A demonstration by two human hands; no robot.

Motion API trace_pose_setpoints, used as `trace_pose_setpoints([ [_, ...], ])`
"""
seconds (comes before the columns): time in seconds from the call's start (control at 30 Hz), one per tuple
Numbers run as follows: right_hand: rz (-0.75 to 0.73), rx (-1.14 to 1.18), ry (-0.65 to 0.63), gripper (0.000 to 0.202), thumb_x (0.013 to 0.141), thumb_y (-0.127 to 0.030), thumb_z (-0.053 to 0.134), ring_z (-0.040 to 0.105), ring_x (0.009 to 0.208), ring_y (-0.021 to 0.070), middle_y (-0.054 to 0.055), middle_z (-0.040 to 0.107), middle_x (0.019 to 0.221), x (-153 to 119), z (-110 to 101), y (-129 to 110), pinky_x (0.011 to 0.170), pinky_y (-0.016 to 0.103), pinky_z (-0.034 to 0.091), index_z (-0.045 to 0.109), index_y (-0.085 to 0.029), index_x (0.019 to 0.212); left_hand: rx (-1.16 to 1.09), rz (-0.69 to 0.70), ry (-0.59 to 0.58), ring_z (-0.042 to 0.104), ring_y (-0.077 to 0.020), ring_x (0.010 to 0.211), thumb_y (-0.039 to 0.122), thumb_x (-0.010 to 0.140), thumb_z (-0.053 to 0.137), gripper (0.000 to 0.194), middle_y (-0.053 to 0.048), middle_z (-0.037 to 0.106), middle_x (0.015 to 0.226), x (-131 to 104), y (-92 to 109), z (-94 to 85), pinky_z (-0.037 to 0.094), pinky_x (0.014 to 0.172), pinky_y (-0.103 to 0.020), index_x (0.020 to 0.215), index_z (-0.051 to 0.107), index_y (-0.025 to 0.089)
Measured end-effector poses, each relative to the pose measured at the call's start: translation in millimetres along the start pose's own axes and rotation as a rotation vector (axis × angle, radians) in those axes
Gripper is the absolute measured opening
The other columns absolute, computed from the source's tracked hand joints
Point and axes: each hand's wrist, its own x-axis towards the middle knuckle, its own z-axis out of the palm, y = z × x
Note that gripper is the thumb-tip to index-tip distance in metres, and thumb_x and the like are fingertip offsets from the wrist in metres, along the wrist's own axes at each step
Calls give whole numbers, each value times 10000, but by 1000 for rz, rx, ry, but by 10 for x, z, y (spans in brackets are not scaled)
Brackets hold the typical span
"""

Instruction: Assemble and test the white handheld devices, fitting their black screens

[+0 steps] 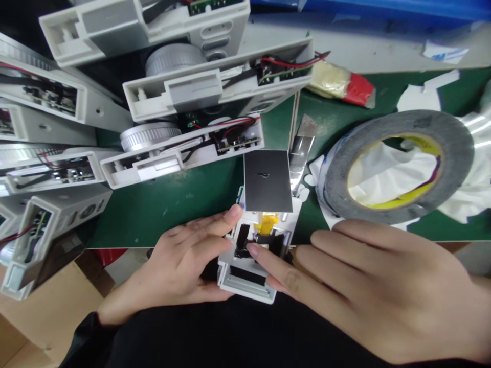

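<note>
A white electronic device housing (pixel 249 286) lies tilted at the table's near edge, its inside facing up. My left hand (pixel 192 255) grips its left side, fingers along the edge and thumb low near the bottom corner. My right hand (pixel 368 286) reaches in from the right. Its index fingertip presses on a black adhesive strip (pixel 242 237) inside the housing, with the other fingers loosely bent. A flat dark screen panel (pixel 268 181) sticks out beyond the far end, beside an orange flex cable (pixel 267 223). The right hand hides part of the housing's right side.
Several similar white housings (pixel 184 158) with exposed boards and wires stand at the left and back. A large roll of grey tape (pixel 456 148) lies at the right on white backing scraps. Behind it is a red-and-cream wrapped piece (pixel 356 89). Cardboard (pixel 57 312) shows below the green table's edge.
</note>
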Motion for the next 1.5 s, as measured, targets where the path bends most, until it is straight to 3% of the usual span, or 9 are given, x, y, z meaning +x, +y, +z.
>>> trace_pose_setpoints([
  [0.23, -35, 55, -105, 385, 1036, -248, 646, 483, 642, 177, -44, 577, 700, -2, -38, 67, 613, 389, 339, 610, -73, 1376, 9, -21, -21, 750, -296, 1237, 441, 1087, 507, 256, -227, 723, 1374, 13, 21, -11, 704, 901, -361, 1045, 562, 195],
  [0.37, -31, 36, -67, 311, 1057, -219, 572, 459, 583, 175, -53, 544, 642, 15, -24, 76, 572, 377, 307, 628, -85, 1333, 15, -14, -22, 753, -293, 1228, 453, 1095, 497, 275, -232, 723, 1372, 16, 2, -5, 705, 892, -351, 1059, 563, 188],
  [0.5, -92, 10, -99, 326, 1063, -219, 534, 474, 545, 157, -48, 552, 625, 43, -25, 104, 539, 363, 318, 648, -70, 1330, 11, 4, -23, 768, -294, 1200, 460, 1104, 493, 290, -240, 729, 1355, 23, -9, -5, 708, 871, -346, 1044, 557, 183],
  [0.83, -76, -11, -154, 373, 1002, -94, 507, 459, 526, 165, -1, 585, 601, 103, -115, 42, 557, 380, 296, 700, -89, 1322, -34, 3, -21, 768, -304, 1217, 469, 1084, 534, 282, -251, 712, 1384, -13, -28, -26, 710, 855, -370, 1086, 568, 189],
  [1.03, -99, 97, -171, 348, 1067, -129, 466, 496, 551, 142, -50, 571, 625, 137, -70, 242, 565, 343, 316, 689, -166, 1332, 18, 22, -27, 766, -302, 1233, 473, 1082, 541, 305, -260, 729, 1373, -49, -30, 6, 695, 907, -354, 1056, 587, 173],
  [1.17, -150, 116, -116, 343, 1077, -103, 443, 511, 555, 140, -46, 601, 633, 202, -59, 344, 561, 324, 323, 738, -181, 1232, 158, 87, -15, 788, -319, 1173, 444, 1062, 578, 308, -263, 722, 1369, -47, 10, -26, 689, 879, -384, 1158, 617, 154],
  [1.5, -233, -91, -124, 309, 1032, -119, 520, 507, 602, 166, 2, 625, 635, 150, -114, 198, 580, 336, 354, 752, -134, 1237, 263, 151, -205, 770, -332, 1041, 510, 924, 711, 420, -172, 670, 1409, 93, -21, -220, 668, 798, -432, 1243, 638, 247],
])
